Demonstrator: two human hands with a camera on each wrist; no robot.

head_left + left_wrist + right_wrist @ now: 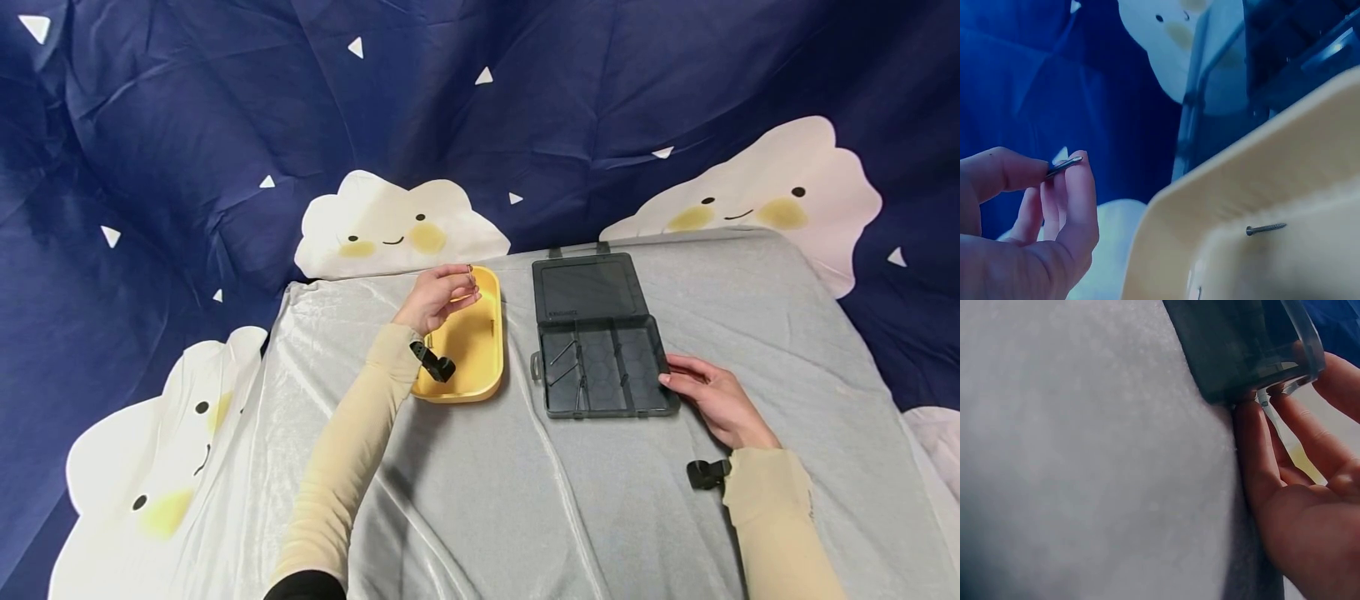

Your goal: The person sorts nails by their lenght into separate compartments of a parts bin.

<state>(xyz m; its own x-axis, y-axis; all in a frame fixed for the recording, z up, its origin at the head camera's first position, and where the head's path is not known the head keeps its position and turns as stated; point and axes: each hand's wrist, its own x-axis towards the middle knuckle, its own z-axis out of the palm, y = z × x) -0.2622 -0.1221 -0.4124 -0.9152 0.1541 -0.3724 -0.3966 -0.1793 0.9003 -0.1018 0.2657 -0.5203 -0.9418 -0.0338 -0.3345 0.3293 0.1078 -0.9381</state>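
Note:
Between the thumb and a fingertip of my left hand (441,300) I pinch a screw (1065,167), above the far end of a yellow bin (491,367). Inside the bin lie loose screws, one of them plain in the left wrist view, a dark screw (1266,229) with a pointed tip. To the right, a dark translucent compartment box (600,390) lies with its lid (588,290) folded back. Several screws (563,375) rest in its left compartment. My right hand (716,404) holds the box's right side, thumb at the rim and fingers against the outer wall.
A grey plush cloth (480,500) with creases covers the table. Behind it hangs a dark blue curtain (435,108) with white clouds and triangles. The latch (536,366) sticks out of the box's left side, facing the bin.

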